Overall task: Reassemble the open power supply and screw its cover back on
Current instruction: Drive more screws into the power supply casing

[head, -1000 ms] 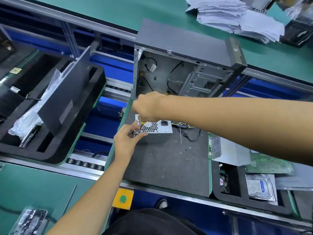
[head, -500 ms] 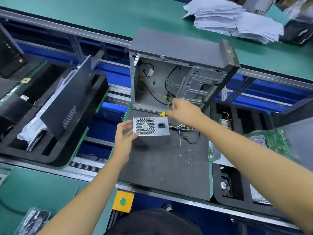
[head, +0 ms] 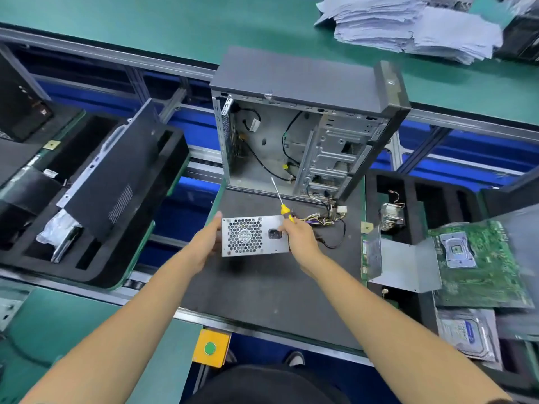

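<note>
The power supply (head: 253, 236) sits between our two hands, over the dark mat (head: 262, 287) in front of the open case (head: 297, 135). Whether it rests on the mat or is lifted just clear of it, we cannot tell. Its fan grille and power socket face us.

Our left hand (head: 205, 243) is against the unit's left edge. The fingers (head: 217, 221) lie fairly straight along that side, with the fingertips near the upper left corner; the thumb is hidden from us, so we cannot say it wraps the box.

Our right hand (head: 297, 237) meets the right edge. Its fingers are curled around the yellow handle of a screwdriver (head: 281, 204), whose thin shaft points up and away, towards the case floor. The same hand touches the supply beside the socket, but how firmly it holds the box we cannot tell.

A bundle of coloured wires (head: 323, 220) trails from behind the unit to the right, across the mat, just beyond our right knuckles.

To the right lie a bent metal cover (head: 405, 263) and a green board (head: 478, 263), well apart from the unit. On the left a black panel (head: 116, 182) leans in a foam tray (head: 87, 269). A stack of papers (head: 408, 24) lies on the far table.
</note>
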The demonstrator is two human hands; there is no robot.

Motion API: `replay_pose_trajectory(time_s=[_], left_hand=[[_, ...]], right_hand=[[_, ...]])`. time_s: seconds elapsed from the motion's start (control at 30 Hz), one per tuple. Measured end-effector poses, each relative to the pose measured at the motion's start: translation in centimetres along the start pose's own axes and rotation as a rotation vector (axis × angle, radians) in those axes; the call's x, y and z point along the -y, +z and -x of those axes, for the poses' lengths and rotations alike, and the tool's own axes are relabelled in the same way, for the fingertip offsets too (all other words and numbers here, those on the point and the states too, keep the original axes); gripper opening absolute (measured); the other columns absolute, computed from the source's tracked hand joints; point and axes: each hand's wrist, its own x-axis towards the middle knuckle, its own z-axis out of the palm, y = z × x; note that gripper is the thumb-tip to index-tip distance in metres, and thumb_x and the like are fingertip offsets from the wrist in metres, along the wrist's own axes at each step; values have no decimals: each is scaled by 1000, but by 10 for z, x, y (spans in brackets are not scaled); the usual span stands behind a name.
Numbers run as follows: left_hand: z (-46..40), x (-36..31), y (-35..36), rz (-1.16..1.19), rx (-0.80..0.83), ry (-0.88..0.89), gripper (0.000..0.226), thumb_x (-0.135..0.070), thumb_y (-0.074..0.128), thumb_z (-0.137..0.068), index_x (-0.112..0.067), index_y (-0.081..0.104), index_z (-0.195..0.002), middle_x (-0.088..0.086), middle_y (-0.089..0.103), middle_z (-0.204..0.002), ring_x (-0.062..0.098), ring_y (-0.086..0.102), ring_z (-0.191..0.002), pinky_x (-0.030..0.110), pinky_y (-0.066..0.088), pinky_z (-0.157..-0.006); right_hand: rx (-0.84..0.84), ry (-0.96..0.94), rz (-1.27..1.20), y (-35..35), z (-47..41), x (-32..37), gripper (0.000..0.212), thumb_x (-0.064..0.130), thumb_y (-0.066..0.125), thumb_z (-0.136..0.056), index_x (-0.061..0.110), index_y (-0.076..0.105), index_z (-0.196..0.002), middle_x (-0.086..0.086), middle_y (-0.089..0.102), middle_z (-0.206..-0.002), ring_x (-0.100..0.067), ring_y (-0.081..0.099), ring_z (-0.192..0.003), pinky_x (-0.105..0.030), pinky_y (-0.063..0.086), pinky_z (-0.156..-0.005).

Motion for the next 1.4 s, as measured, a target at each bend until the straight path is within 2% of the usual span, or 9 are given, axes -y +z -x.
replay_pose_trajectory(time_s=[0.3, 0.4, 0.53, 0.63, 0.77, 0.93, 1.0, 1.23, 1.4], left_hand=[[-12, 6, 18, 170, 109, -18, 45, -30, 31, -104, -16, 74, -104, 16, 75, -114, 28, 72, -98, 39, 59, -74], [-20, 21, 20, 302, 51, 39, 45, -26, 33, -105, -21, 78, -106, 11, 77, -107, 27, 69, -100, 39, 58, -75], [-27, 37, 21, 308, -7, 95, 33, -9, 39, -100, 3, 69, -109, 10, 60, -143, 25, 61, -124, 48, 48, -103], [-20, 42, 28, 147, 6, 210, 31, -11, 44, -91, -2, 69, -75, 9, 56, -141, 22, 43, -142, 44, 28, -120], [-13, 34, 35, 12, 11, 261, 20, -18, 54, -66, -19, 74, -65, -5, 68, -106, 6, 61, -100, 34, 42, -87], [-35, 23, 44, -817, -273, 719, 25, -30, 72, -88, -19, 58, -106, 2, 47, -114, 23, 42, -111, 37, 33, -95], [-50, -4, 69, -1128, -148, 949, 49, -46, 70, -86, -14, 55, -120, 3, 53, -119, 22, 46, -112, 34, 35, -96], [-101, -31, 135, -1478, 299, 568, 49, -61, 58, -94, -19, 37, -108, 5, 63, -102, 29, 65, -93, 38, 43, -68], [-113, -25, 133, -1329, 260, 605, 41, -45, 61, -97, -14, 37, -108, 8, 64, -98, 34, 65, -92, 40, 44, -67]], right_hand=[[-172, -50, -300, 18, 18, -26, 17, 22, 48, -75, 22, 33, -68, 12, 28, -60, -8, 22, -58, -31, 17, -58], [-105, -189, -334, 22, 22, -41, 17, 11, 45, -77, 23, 46, -66, 8, 36, -68, -12, 27, -67, -27, 23, -61], [-65, -251, -227, 24, 31, -77, 19, 0, 45, -82, 17, 52, -77, 17, 32, -68, -8, 25, -67, -23, 23, -62], [-49, -285, -130, 21, 39, -103, 39, -4, 47, -79, 34, 58, -77, 16, 52, -70, -6, 42, -65, -18, 35, -61], [-4, -360, -28, 25, 39, -116, 32, -13, 47, -79, 5, 65, -97, -6, 56, -90, -22, 53, -82, -33, 44, -74], [-183, -314, -152, 12, 12, -91, 18, 9, 48, -80, 25, 56, -81, 9, 43, -90, -6, 45, -78, -19, 37, -72], [-233, -186, -268, 3, -8, -81, 11, 13, 49, -80, 21, 51, -74, 2, 44, -91, -5, 46, -76, -24, 38, -76], [-103, 103, -594, -11, -74, -70, 30, -9, 44, -91, 11, 62, -78, -17, 66, -123, -27, 58, -124, -42, 39, -112], [36, -43, -273, -28, -87, -54, 6, 17, 53, -69, 18, 54, -63, -6, 60, -86, -15, 54, -86, -34, 35, -77]])
